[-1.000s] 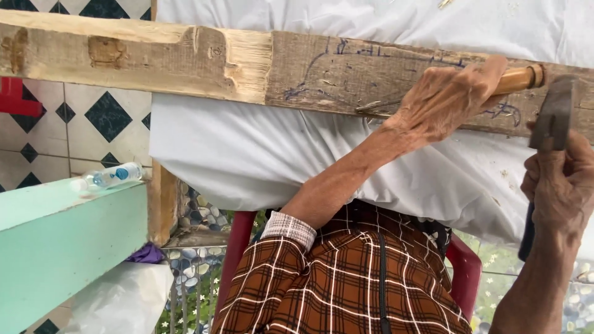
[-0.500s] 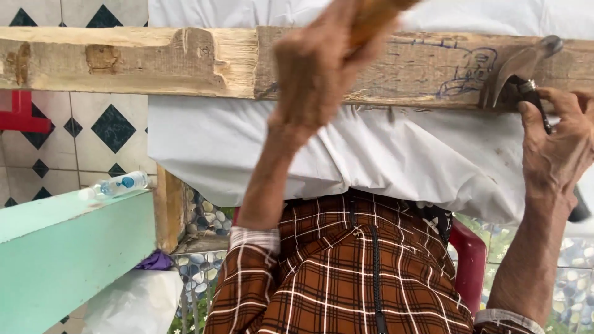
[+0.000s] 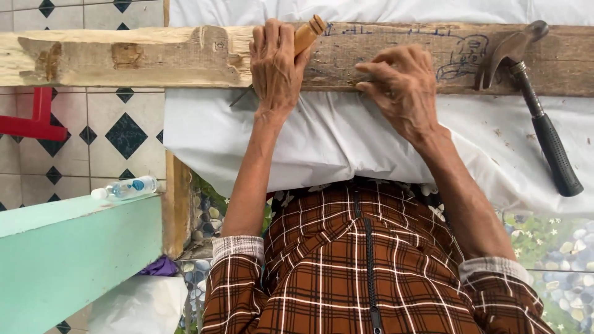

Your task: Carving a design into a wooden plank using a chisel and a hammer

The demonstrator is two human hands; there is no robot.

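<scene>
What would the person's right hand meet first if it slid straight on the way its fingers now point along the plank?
Probably the left hand, which grips a wooden-handled chisel. The right hand rests on the plank, its fingers pointing toward it, though depth is unclear.

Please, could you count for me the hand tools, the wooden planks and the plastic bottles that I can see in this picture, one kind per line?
Hand tools: 2, a wooden-handled chisel in the left hand and a claw hammer lying on the white sheet.
Wooden planks: 1, the plank under the right hand.
Plastic bottles: 1, the bottle.
Total: 4
</scene>
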